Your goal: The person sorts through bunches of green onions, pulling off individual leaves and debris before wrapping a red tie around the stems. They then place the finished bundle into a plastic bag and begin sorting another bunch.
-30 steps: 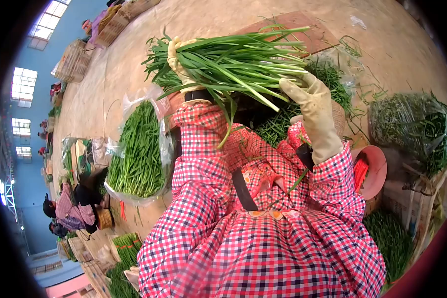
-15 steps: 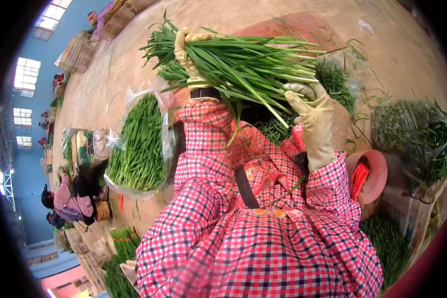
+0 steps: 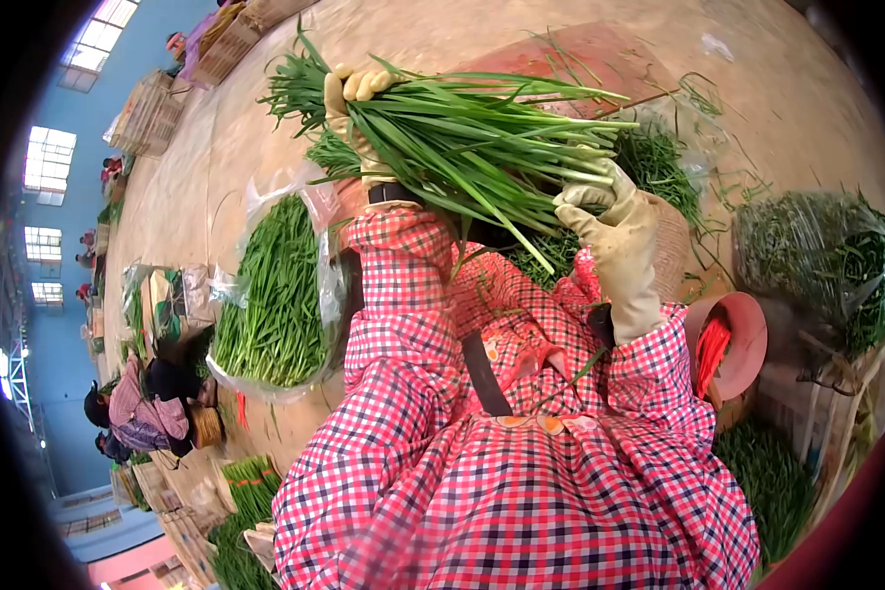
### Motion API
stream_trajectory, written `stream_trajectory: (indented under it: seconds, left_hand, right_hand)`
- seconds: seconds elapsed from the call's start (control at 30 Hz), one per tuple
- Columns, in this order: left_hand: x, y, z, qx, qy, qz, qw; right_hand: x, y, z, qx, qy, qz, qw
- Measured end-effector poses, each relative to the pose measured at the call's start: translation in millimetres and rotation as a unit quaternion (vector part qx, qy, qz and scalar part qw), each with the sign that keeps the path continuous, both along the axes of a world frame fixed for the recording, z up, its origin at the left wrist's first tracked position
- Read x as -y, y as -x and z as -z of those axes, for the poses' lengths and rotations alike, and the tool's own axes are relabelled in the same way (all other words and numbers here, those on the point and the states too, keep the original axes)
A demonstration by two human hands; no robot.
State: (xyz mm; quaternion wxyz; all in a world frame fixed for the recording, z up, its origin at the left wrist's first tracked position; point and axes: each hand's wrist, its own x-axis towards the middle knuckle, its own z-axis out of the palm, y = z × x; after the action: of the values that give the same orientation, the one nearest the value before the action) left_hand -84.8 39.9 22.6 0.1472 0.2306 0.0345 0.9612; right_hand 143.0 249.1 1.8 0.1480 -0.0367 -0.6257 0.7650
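A loose bunch of garlic chives [image 3: 482,128] stretches across in front of me, leafy tips to the left and pale stem ends to the right. My left hand [image 3: 356,103], in a cream rubber glove, is wrapped round it near the leafy end. At the stem ends, my right hand [image 3: 615,221], gloved alike, has its fingers curled against the lower stems, with the thumb bent toward them. Some right fingertips are hidden behind the stems. Beneath the bunch, more loose greens [image 3: 541,251] are partly covered by it.
A plastic-lined heap of chives [image 3: 275,290] lies left. At right are a pink tub [image 3: 747,339] with red ties [image 3: 713,354] and a plastic-wrapped bundle of greens [image 3: 811,261]. Tied chives [image 3: 251,482] lie lower left. A person [image 3: 147,403] sits farther left.
The bunch and both hands have shifted slightly left in view; the left hand is a little lower. The right fingers have curled more closely at the stem ends.
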Motion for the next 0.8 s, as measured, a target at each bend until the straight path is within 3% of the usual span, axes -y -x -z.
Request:
stream_trajectory:
  seconds: [0.1,0.13,0.23,0.27,0.3,0.37,0.4,0.47,0.57,0.63,0.7,0.73,0.8]
  left_hand:
    - [-0.2,-1.4,1.3,-0.035,-0.041,0.042,0.998]
    - [0.8,-1.1,-0.5,-0.06,-0.003,0.03,0.998]
    - [10.9,5.4,-1.2,-0.072,-0.037,0.063,0.995]
    - [17.1,11.8,-1.8,-0.075,-0.036,0.059,0.995]
    - [27.2,19.4,2.6,-0.08,-0.009,0.027,0.996]
    - [17.2,24.5,-2.3,-0.227,-0.118,0.123,0.959]
    - [10.4,25.8,-5.1,-0.263,-0.139,0.137,0.945]
    - [0.5,24.8,-8.7,-0.329,-0.179,0.165,0.912]
    - [10.0,23.9,-7.9,-0.32,-0.136,0.126,0.929]
    - [-4.1,4.5,-20.5,-0.263,-0.151,0.109,0.946]
    - [0.8,-12.7,-23.3,-0.162,-0.117,0.051,0.979]
    - [13.5,0.4,-16.3,-0.179,-0.115,0.081,0.974]
    - [26.9,12.3,-12.6,-0.221,-0.112,0.109,0.963]
  right_hand:
    - [-7.8,-14.6,9.7,0.015,-0.019,-0.002,1.0]
    - [-12.2,-20.8,10.0,0.019,-0.058,0.014,0.998]
    - [-44.5,-45.6,29.1,0.129,-0.021,-0.043,0.99]
    - [-62.2,-49.7,22.5,0.29,-0.115,-0.086,0.946]
    - [-76.1,-53.3,39.9,0.248,-0.238,-0.066,0.937]
    - [-87.3,-50.2,69.5,0.153,-0.466,-0.022,0.871]
    - [-89.2,-45.5,68.1,0.118,-0.413,-0.029,0.903]
    - [-67.5,-27.5,9.3,0.101,-0.224,-0.067,0.967]
    - [-23.2,-8.6,-11.1,0.025,0.005,-0.143,0.989]
    - [-2.2,-15.0,-27.9,-0.026,-0.142,-0.133,0.981]
    - [22.5,-21.0,-17.1,-0.087,-0.214,-0.053,0.971]
    - [31.3,-24.6,-10.9,-0.129,-0.247,0.007,0.96]
    - [33.1,-37.0,7.1,-0.097,-0.322,0.052,0.94]
